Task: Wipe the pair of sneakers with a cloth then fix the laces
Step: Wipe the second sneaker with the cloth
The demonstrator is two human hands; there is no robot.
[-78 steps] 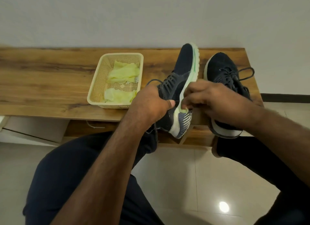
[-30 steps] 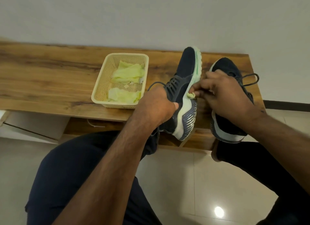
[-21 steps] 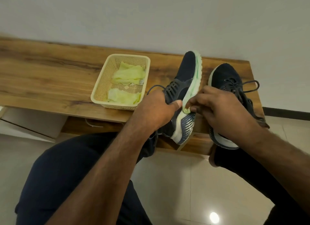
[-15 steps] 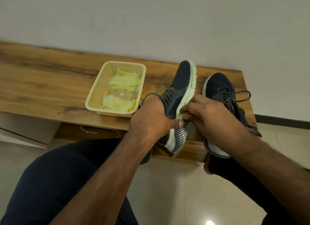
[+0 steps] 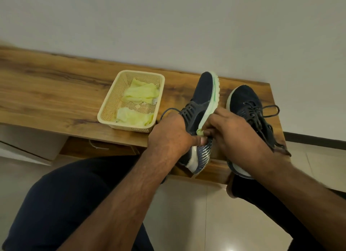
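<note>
On a wooden bench [image 5: 56,101] against a pale wall, the left hand [image 5: 169,136] grips a dark navy sneaker [image 5: 201,108] tipped on its side, toe toward 12 o'clock, pale sole facing 3 o'clock. The right hand [image 5: 230,136] pinches a small wad of yellow-green cloth [image 5: 200,132] against the sole's edge. The second sneaker [image 5: 249,108] stands upright just beside, at 3 o'clock, laces loose. At 9 o'clock of the held shoe sits a cream plastic basket [image 5: 110,108] holding crumpled yellow-green cloths [image 5: 140,94].
</note>
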